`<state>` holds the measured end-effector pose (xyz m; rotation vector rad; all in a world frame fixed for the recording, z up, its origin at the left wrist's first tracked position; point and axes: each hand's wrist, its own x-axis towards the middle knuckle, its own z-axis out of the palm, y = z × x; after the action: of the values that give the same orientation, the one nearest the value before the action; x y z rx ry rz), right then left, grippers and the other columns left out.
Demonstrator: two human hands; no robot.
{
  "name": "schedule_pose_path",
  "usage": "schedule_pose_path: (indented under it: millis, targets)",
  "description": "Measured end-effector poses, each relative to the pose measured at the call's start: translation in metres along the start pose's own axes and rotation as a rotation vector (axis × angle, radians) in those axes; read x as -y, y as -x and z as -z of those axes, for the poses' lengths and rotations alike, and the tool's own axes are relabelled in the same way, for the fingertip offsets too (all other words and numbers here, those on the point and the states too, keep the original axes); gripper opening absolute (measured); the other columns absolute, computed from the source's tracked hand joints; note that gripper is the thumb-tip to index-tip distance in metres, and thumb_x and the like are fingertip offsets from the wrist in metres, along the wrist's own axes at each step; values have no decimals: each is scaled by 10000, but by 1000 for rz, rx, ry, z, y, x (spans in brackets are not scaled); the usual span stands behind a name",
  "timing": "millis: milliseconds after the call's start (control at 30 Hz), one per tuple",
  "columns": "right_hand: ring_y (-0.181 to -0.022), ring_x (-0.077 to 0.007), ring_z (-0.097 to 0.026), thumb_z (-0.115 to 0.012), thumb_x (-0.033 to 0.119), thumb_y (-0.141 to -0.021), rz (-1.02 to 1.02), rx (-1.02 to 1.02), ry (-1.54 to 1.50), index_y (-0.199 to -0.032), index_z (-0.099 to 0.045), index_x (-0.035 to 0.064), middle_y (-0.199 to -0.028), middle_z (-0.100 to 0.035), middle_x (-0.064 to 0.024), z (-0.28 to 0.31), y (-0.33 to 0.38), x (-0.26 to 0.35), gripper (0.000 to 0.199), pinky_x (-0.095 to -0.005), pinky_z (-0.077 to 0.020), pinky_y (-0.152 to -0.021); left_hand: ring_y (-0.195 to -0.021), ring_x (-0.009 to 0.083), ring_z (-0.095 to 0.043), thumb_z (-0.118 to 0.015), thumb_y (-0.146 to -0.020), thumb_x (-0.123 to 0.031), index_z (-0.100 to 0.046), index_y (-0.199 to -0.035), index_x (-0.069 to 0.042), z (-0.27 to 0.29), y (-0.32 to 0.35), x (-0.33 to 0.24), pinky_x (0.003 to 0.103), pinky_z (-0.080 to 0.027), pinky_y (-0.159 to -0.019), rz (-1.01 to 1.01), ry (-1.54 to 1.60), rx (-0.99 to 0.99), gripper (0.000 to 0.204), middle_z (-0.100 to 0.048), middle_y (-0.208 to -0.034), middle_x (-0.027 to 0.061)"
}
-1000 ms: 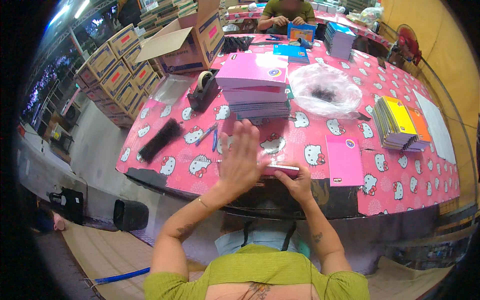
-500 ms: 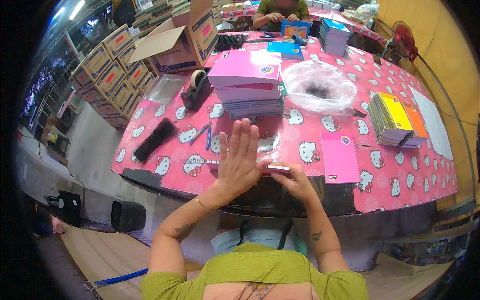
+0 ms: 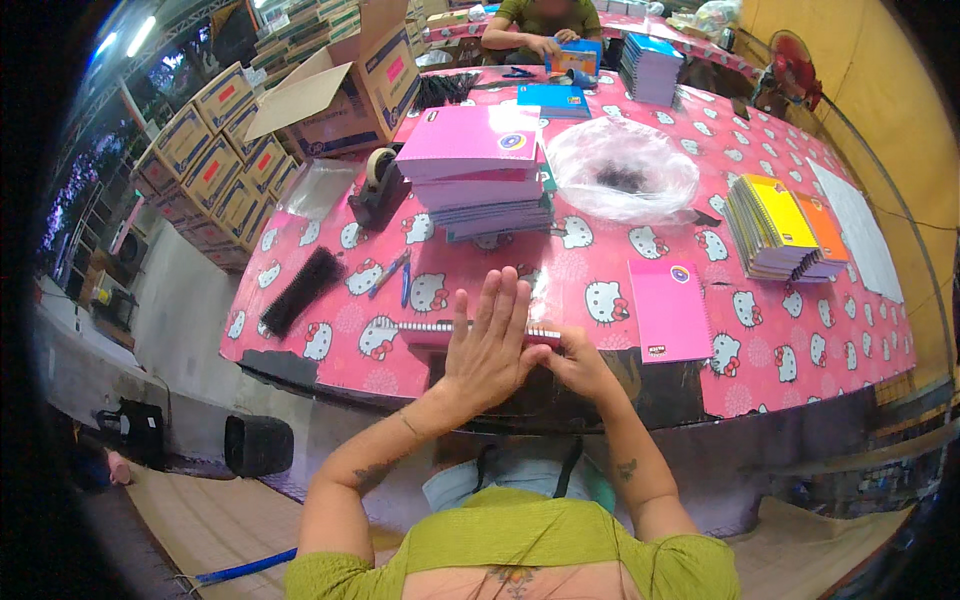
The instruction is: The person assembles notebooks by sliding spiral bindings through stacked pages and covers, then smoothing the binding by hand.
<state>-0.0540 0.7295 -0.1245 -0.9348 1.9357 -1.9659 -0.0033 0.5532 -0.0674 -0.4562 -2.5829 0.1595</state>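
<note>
A notebook (image 3: 428,338) stands on its edge near the table's front, its holed binding side up. Some spiral coil (image 3: 384,324) sticks out past its left end. My left hand (image 3: 487,345) lies against the binding side, fingers stretched straight and together. At the right end my right hand (image 3: 582,366) grips the notebook between thumb and fingers; its fingertips are partly hidden. Beyond my left hand lie blue-handled pliers (image 3: 403,282). A bundle of black spiral coils (image 3: 303,292) rests to the left. Right of my hands lies a pink spiral notebook (image 3: 670,312).
A tall stack of pink-covered pads (image 3: 470,140) stands ahead, beside a tape dispenser (image 3: 376,195) and a clear plastic bag (image 3: 640,150) holding dark coils. Yellow notebooks (image 3: 775,215) are piled at right. An open carton (image 3: 340,110) stands back left. Across the table a person (image 3: 545,30) handles a blue notebook.
My left hand has turned and lowered slightly along the binding side. My right hand has shifted closer to it, and their thumbs are now close together. The view has shifted slightly.
</note>
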Motion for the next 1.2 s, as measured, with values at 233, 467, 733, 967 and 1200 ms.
schedule_pose_path:
  millis: [233,467,733,967,1200]
  targets:
    - [-967,-172,-670,-692,60,-897,-24,-31,47,-1196,-658,-3,-1054,-705,-124,1,-1,7,308,-327,-533,-859,-1343,348,-466,-511,-1009,-314,-500,-1384,30,22,17,-11,564,-85,-1200,29,442,-81,508,-536,-1393,207]
    - [-933,-141,-667,-704,151,-918,-145,-44,41,-1106,-721,5,-961,-730,-91,38,0,53,239,-300,-525,-824,-928,198,-677,-722,-883,-185,-710,-1000,-122,26,-7,9,516,-172,-1187,29,593,-131,133,-719,-928,15]
    - [-770,-175,-661,-651,127,-899,-27,26,368,-908,-652,-11,-811,-678,-83,39,-18,75,139,-312,-533,-726,-838,247,-636,-761,-838,-171,-691,-1006,-100,27,-4,4,427,-426,-912,72,573,-205,196,-687,-929,44]
    - [-811,-214,-678,-610,11,-878,64,-260,103,-983,-639,2,-872,-675,-137,4,-4,74,109,-338,-538,-787,-821,286,-597,-742,-788,-61,-672,-1052,-53,43,-8,22,406,-468,-730,-113,681,-244,273,-650,-931,95]
    - [-1113,-255,-670,-641,-22,-893,225,-461,100,-1281,-637,44,-1165,-692,-174,48,48,100,394,-395,-542,-919,-1044,216,-667,-607,-967,-124,-683,-1148,-11,76,-113,108,327,-518,-888,184,768,-361,227,-700,-1114,123]
